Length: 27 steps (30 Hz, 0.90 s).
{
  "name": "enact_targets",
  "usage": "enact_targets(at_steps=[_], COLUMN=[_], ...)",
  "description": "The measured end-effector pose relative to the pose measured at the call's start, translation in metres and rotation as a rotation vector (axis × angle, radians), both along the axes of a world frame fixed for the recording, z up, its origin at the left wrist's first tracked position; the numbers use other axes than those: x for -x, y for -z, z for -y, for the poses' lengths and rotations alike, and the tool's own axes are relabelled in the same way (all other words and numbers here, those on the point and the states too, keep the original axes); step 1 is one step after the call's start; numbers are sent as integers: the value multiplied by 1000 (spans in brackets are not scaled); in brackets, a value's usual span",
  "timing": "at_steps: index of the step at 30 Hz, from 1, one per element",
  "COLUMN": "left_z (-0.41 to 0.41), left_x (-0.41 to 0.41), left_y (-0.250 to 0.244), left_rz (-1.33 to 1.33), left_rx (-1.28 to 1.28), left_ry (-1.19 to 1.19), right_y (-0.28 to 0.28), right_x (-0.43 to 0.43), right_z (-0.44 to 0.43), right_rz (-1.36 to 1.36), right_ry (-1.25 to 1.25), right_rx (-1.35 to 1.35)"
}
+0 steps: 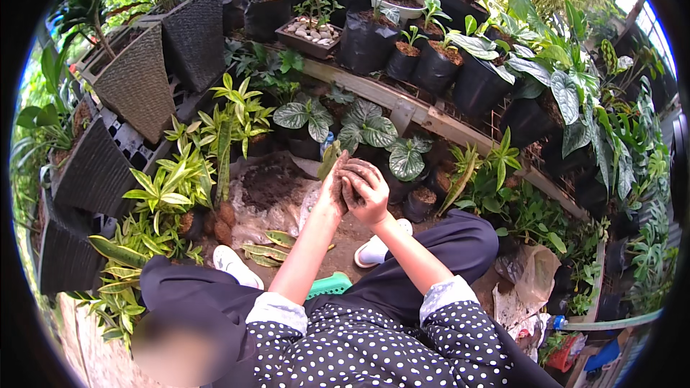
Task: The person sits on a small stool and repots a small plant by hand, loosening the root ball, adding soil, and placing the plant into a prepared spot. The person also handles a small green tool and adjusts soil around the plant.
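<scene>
My left hand (335,187) and my right hand (365,187) are pressed together in front of me, both smeared with dark soil. The right hand's fingers curl against the left palm, and whatever may lie between them is hidden. A mottled upright leaf (329,160) shows just behind the left fingertips. To the left of my hands, a heap of dark potting soil (272,186) rests on a crumpled plastic sheet (253,226). Several cut snake plant leaves (264,254) lie on the ground between my shoes, nearer to me than the soil.
Black plant bags (369,40) line a raised ledge (372,89) ahead. Textured planters (135,81) stand at left, beside variegated plants (161,194). Small potted plants (407,159) sit below the ledge. A green plastic stool (330,284) is under me; plastic bags (536,275) lie at right.
</scene>
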<state>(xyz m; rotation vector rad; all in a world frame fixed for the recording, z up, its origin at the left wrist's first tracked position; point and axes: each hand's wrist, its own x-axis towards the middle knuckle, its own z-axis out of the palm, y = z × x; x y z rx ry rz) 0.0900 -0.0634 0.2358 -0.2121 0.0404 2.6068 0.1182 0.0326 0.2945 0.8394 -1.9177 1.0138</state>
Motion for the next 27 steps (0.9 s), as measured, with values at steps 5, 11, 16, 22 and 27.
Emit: enact_targets(at_steps=[5,11,16,22,27], left_z=[-8,5,7,8,-14], left_x=[-2,-2,2,-12,-11], left_y=[-29,-6,9,-5,-27], left_rz=[-240,-84,34,-195,-207], left_rx=[-106,-102,180,58,-205], left_ry=[-73,35,14,-28,-62], right_y=[-17,-36,-1,1,4], right_x=[-20,-12,1,-13,-24], right_z=[19,-1,-3,14,31], right_rz=[261,-114,-115,2,318], right_ry=[190,21,-106,58,230], right_rx=[395,-217,-218,62,627])
